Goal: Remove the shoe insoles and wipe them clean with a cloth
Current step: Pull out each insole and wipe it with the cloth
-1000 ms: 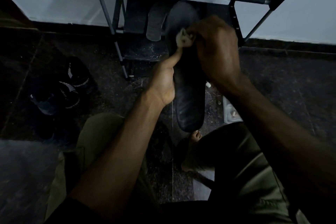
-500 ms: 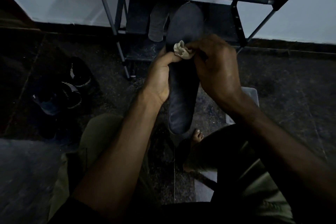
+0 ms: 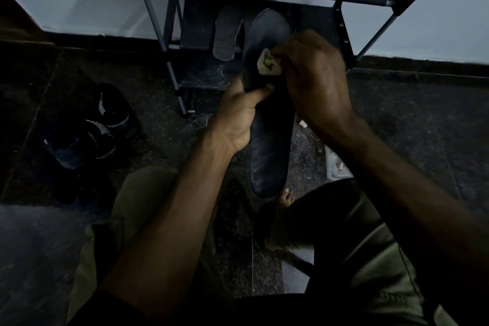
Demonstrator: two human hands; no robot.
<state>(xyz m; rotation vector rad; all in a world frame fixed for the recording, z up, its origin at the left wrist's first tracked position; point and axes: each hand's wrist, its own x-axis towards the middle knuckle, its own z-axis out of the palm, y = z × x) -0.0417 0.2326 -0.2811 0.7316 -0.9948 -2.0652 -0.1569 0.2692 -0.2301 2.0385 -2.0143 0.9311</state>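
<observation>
Insole [image 3: 270,140] gripped by left hand [image 3: 238,119]; right hand [image 3: 315,79] fingers pinch cloth [image 3: 268,63] against it; no legible writing.

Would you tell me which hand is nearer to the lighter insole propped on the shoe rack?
Left. The left hand grips the dark insole just below the lighter insole; the right hand, pinching the cloth, sits farther to its right.

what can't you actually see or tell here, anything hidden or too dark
- Head view: right hand covers most of the cloth; only a bunched corner shows.
- Left hand fingers are hidden behind the insole.
- Dim light: whether the insole is clean cannot be judged.
- Shoes on the floor: details lost in shadow.
- Container: cut off by the right arm.
</observation>
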